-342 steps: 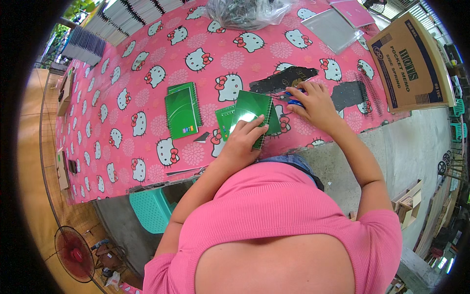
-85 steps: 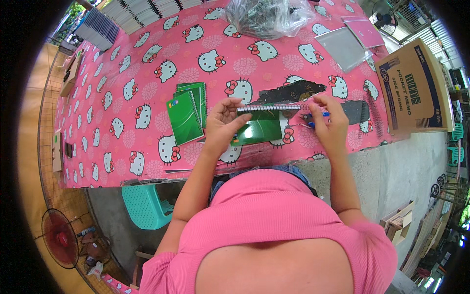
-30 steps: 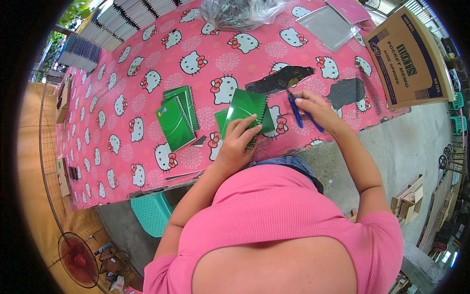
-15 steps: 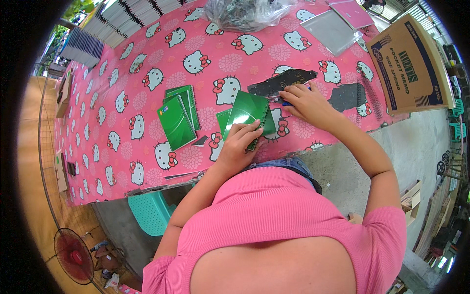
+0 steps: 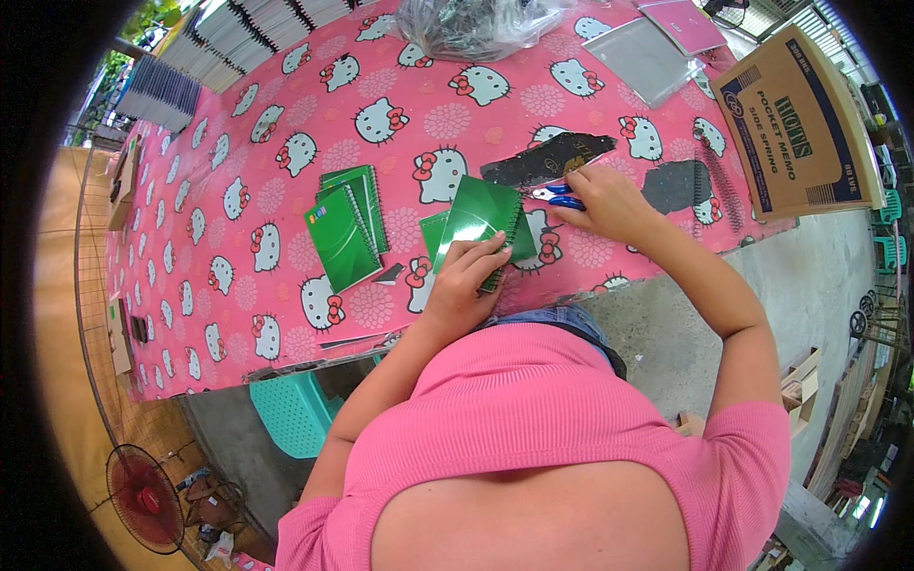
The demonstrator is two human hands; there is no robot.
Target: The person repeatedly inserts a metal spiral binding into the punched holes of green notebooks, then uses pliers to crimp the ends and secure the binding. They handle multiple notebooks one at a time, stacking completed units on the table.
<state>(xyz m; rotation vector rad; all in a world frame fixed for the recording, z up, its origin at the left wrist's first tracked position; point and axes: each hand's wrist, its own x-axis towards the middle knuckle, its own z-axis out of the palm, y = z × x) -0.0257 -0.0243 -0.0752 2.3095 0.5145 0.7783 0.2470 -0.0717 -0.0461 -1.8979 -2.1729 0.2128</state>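
A green spiral notebook [image 5: 468,221] lies tilted in front of me, on top of another green notebook [image 5: 431,232] that is mostly covered. My left hand [image 5: 468,266] grips its lower part, with fingers on the cover by the spiral binding. Just right of the binding, my right hand [image 5: 609,202] holds small cutting pliers [image 5: 564,198] with blue handles. Their metal tips point left, close to the coil. Several more green notebooks [image 5: 347,233] are piled to the left. Beyond the pliers lies a torn black sheet [image 5: 550,160].
A pink patterned cloth [image 5: 381,162] covers the table. A cardboard box [image 5: 800,133] stands at the right edge, near a dark patch [image 5: 671,187] and loose black coils [image 5: 728,195]. At the back are a clear plastic bag [image 5: 476,29] and stacked notebooks [image 5: 214,48].
My right hand has drawn slightly to the right, and the blue-handled pliers now show more fully between its fingers. My left hand and the notebook have stayed in place.
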